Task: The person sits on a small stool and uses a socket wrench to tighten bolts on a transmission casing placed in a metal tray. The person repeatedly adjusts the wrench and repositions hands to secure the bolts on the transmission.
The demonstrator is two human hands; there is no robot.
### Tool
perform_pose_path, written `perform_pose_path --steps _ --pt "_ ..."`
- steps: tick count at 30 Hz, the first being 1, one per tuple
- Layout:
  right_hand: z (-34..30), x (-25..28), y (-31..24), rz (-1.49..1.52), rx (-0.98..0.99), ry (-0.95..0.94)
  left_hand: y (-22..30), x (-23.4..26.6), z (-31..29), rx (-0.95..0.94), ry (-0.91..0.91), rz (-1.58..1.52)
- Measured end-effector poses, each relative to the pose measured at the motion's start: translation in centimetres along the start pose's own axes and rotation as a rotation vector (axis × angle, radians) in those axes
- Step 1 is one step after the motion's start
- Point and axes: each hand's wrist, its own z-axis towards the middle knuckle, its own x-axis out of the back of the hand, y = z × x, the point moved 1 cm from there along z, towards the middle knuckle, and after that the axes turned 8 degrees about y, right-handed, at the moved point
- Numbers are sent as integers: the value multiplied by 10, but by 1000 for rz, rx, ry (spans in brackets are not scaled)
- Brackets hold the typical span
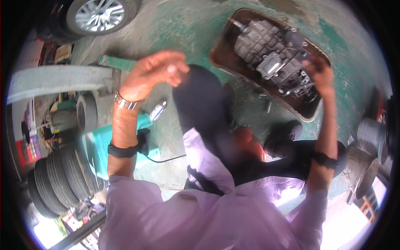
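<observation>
My left hand is raised in the air beside my dark-trousered left knee. Its fingers are loosely bent and somewhat apart, with no object visible in them. At the right, my right hand is over the edge of a rusty metal tray, close to the end of a grey gearbox lying in it. Motion blur and shadow smear the fingers of that hand, so their grip is unclear. A silver box-shaped part sits on top of the gearbox casing, and valve-like metalwork shows at its near end.
A white-and-blue tube or can and a turquoise case lie at my left. Stacked tyres, a grey post and a car wheel are farther out. An orange-red object is between my legs; metal cylinders stand at right.
</observation>
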Motion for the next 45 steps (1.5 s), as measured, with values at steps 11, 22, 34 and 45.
perform_pose_path --steps 11,22,34,45 --pt "2 82 20 -96 -47 -91 -354 -43 -209 862 -178 -127" --pt "-52 -29 129 -718 64 -608 -378 -111 -218 1015 -95 71" --pt "-123 -71 208 -995 -205 -222 -353 -121 -179 1106 -33 110" --pt "-123 -68 187 -747 -412 -222 -336 -125 -167 1136 -26 134"
